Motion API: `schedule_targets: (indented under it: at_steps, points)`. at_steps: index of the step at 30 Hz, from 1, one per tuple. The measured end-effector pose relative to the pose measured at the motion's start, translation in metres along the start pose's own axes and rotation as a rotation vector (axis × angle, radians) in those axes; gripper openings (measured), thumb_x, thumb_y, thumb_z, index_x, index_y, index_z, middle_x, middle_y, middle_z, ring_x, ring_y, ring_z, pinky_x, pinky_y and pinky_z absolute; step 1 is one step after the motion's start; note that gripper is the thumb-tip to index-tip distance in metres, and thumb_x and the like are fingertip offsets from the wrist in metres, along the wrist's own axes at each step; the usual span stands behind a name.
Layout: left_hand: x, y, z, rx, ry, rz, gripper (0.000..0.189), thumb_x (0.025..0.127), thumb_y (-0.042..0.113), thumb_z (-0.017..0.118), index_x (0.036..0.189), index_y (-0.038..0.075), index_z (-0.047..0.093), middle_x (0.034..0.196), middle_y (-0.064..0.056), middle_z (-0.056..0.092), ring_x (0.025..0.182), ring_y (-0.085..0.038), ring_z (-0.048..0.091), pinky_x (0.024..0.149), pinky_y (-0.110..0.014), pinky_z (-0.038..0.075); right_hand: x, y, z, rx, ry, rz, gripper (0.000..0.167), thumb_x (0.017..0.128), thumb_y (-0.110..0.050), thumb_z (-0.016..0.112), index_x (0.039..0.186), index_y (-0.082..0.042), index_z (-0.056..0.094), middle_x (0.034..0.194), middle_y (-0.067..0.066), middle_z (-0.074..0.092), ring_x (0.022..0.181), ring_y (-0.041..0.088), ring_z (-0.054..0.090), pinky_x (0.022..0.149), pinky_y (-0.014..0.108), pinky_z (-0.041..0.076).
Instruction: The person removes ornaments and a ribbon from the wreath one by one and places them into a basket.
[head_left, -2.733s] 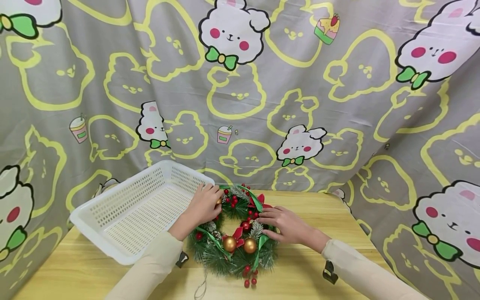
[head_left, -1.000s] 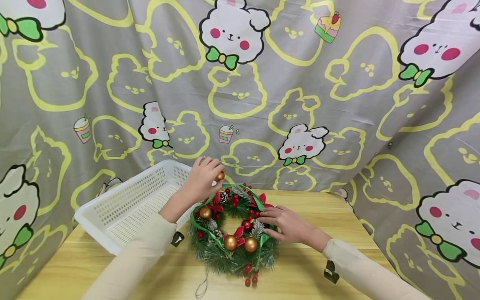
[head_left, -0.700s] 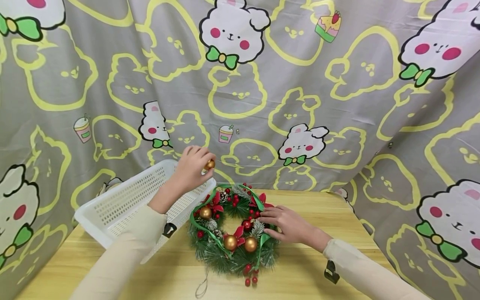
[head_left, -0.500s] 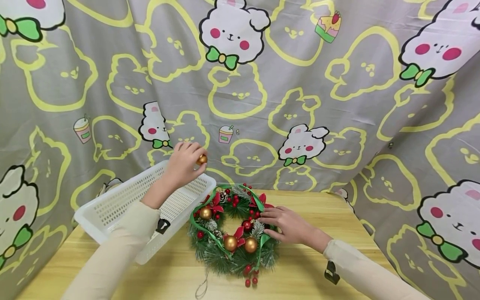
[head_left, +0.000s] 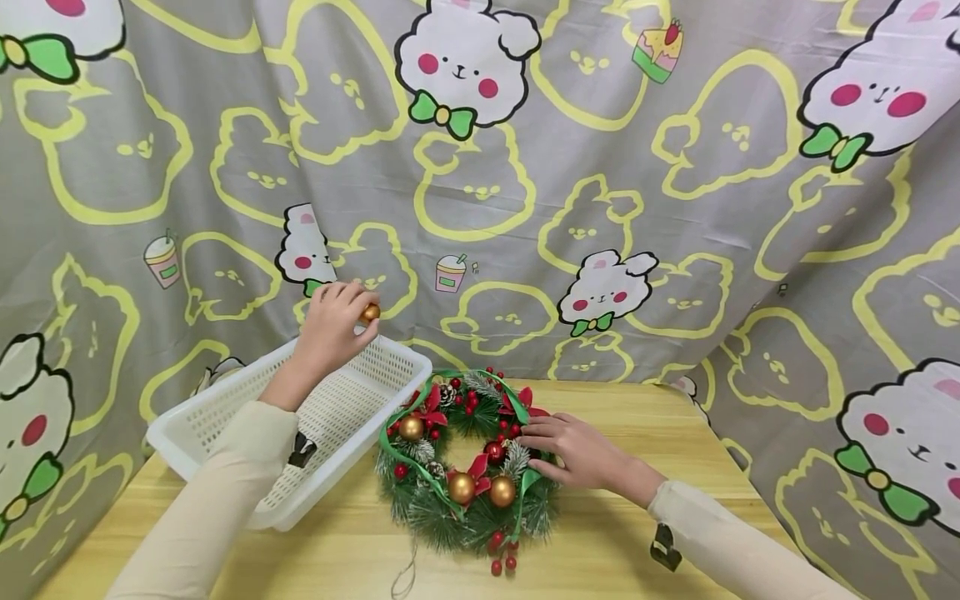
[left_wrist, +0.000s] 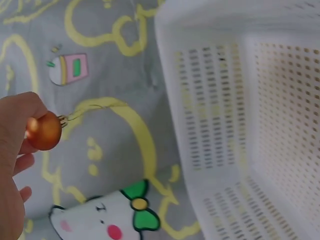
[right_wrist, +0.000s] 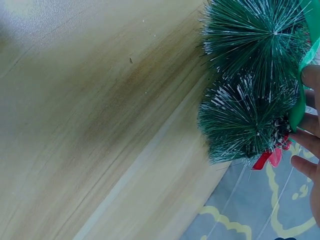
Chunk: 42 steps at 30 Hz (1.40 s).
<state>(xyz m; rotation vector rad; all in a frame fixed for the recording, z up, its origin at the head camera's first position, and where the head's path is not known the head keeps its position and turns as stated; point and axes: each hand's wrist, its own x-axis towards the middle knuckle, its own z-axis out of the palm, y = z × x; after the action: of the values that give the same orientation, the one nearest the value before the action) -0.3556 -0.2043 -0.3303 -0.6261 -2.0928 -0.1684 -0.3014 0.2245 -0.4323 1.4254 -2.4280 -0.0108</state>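
A small gold Christmas ball is pinched in my left hand, raised above the far end of the white plastic basket. In the left wrist view, the ball's metal cap and thin hanging loop point away from the fingers. A Christmas wreath of frosted green needles lies flat on the table, trimmed with gold balls, red berries, red flowers, pine cones and green ribbon. Relaxed fingers of my right hand rest on the wreath's right side, by the ribbon.
The perforated basket stands tilted against the back curtain, left of the wreath. A thin string loop lies on the wooden table before the wreath, and a red berry sprig hangs over its front edge.
My left hand has lifted the gold ball from the wreath's upper left and carried it up and leftward, over the basket. The right hand has stayed on the wreath.
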Motion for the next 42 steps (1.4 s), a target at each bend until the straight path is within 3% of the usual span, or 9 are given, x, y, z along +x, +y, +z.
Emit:
schedule_targets:
  at_steps: [7,20,25,35,42]
  points:
    - [-0.014,-0.013,0.009,0.006,0.018,-0.041,0.021,0.084,0.01,0.077,0.102,0.003,0.069,0.098,-0.017,0.066,0.092,-0.041,0.056,0.091,-0.059,0.043,0.0,-0.001,0.0,-0.006,0.003,-0.003,0.041,0.102,-0.039,0.061,0.135,-0.016,0.067,0.136,0.005,0.068,0.13,0.027,0.061,0.104,0.052,0.05]
    - [-0.045,-0.043,0.03,0.022,0.032,-0.152,0.024,0.083,0.01,0.077,0.103,0.001,0.068,0.102,-0.02,0.065,0.1,-0.044,0.058,0.093,-0.062,0.044,0.001,-0.002,-0.001,-0.007,0.01,-0.001,0.042,0.102,-0.039,0.06,0.135,-0.015,0.067,0.135,0.006,0.068,0.13,0.026,0.062,0.103,0.052,0.051]
    - [-0.059,-0.051,0.037,0.041,0.026,-0.177,0.024,0.082,0.009,0.077,0.102,0.0,0.068,0.101,-0.021,0.065,0.096,-0.044,0.057,0.086,-0.061,0.044,0.001,-0.003,0.0,-0.014,0.012,-0.005,0.041,0.102,-0.039,0.06,0.135,-0.015,0.067,0.135,0.006,0.068,0.129,0.026,0.062,0.102,0.052,0.051]
    - [-0.078,-0.056,0.048,0.064,-0.031,-0.209,0.025,0.082,0.008,0.079,0.103,0.0,0.069,0.101,-0.02,0.065,0.097,-0.042,0.057,0.089,-0.062,0.045,0.0,-0.004,0.001,-0.004,0.013,0.001,0.041,0.102,-0.038,0.061,0.135,-0.015,0.068,0.135,0.005,0.069,0.129,0.027,0.062,0.102,0.053,0.051]
    - [-0.088,-0.056,0.054,0.061,-0.111,-0.217,0.026,0.082,0.008,0.08,0.104,0.001,0.068,0.103,-0.019,0.065,0.098,-0.042,0.058,0.089,-0.062,0.044,0.0,-0.004,0.001,-0.009,0.019,-0.003,0.04,0.101,-0.038,0.062,0.134,-0.016,0.068,0.135,0.005,0.069,0.129,0.027,0.062,0.102,0.052,0.051]
